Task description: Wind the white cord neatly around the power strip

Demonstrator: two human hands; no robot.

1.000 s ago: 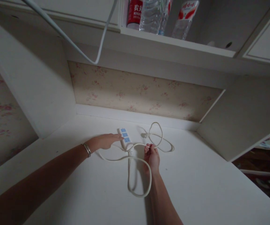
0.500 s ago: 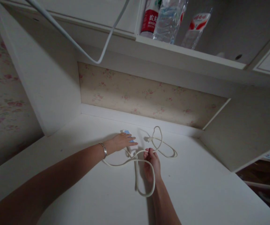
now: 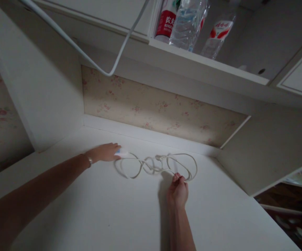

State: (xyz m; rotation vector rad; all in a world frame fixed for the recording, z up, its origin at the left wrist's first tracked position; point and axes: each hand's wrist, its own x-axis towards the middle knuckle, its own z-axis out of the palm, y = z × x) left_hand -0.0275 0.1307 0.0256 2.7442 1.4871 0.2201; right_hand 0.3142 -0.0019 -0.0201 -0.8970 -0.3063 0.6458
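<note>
Up top, right of centre, a red-labelled plastic bottle (image 3: 164, 22) reads "农夫" and "NONGF", top cut off. It's in an open white cabinet shelf (image 3: 208, 65) beside clear plastic bottles (image 3: 184, 26). Lower left of centre, the left hand's (image 3: 105, 152) clamped on a white-and-blue power strip (image 3: 123, 153), mostly hiding it. Right hand's (image 3: 179, 191) pinching the cream looped cord (image 3: 132, 178).

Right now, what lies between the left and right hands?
Head view: looped cord and the strip's exposed end lie between the left hand and right hand.
</note>
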